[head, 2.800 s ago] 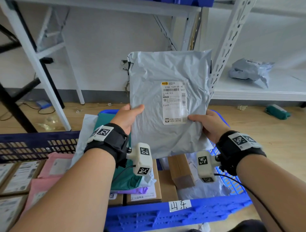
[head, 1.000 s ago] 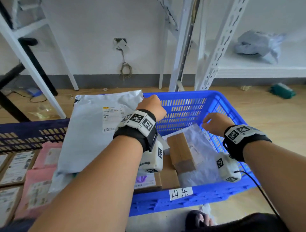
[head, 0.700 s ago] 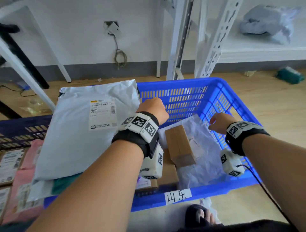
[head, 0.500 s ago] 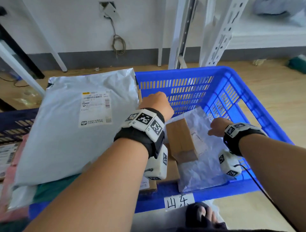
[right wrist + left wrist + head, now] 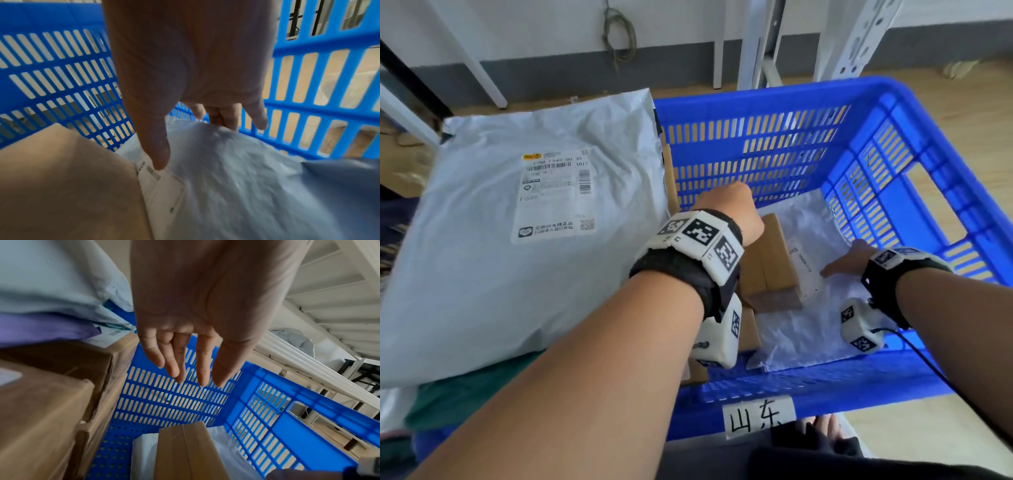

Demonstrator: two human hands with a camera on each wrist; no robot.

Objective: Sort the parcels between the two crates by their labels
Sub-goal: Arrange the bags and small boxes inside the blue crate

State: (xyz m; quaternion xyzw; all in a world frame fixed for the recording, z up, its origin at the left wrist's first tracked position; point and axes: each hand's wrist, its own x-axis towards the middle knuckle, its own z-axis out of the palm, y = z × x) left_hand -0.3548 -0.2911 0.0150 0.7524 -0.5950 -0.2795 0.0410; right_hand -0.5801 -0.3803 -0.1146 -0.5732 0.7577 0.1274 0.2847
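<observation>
The blue crate (image 5: 774, 96) tagged with a handwritten label (image 5: 756, 416) holds a brown cardboard box (image 5: 767, 267) lying on a white poly bag (image 5: 811, 308). A large grey mailer (image 5: 482, 257) with a printed label lies flat on the stack to the left, and no hand is on it. My left hand (image 5: 729, 209) hovers over the crate. In the left wrist view its fingers (image 5: 201, 369) are straight and hold nothing. My right hand (image 5: 849, 260) reaches down onto the white bag (image 5: 246, 178), thumb (image 5: 158, 154) on its label, fingers over its far edge.
Under the grey mailer lie a green parcel (image 5: 448, 394), a purple one (image 5: 41, 327) and brown boxes (image 5: 41, 402). White shelf posts (image 5: 852, 37) stand behind the crate (image 5: 287, 426). Wooden floor lies to the right. A foot (image 5: 825, 428) shows below the crate's front.
The grey mailer went from both hands down onto the left stack. My left hand let it go and moved over the crate. My right hand dropped onto the white bag.
</observation>
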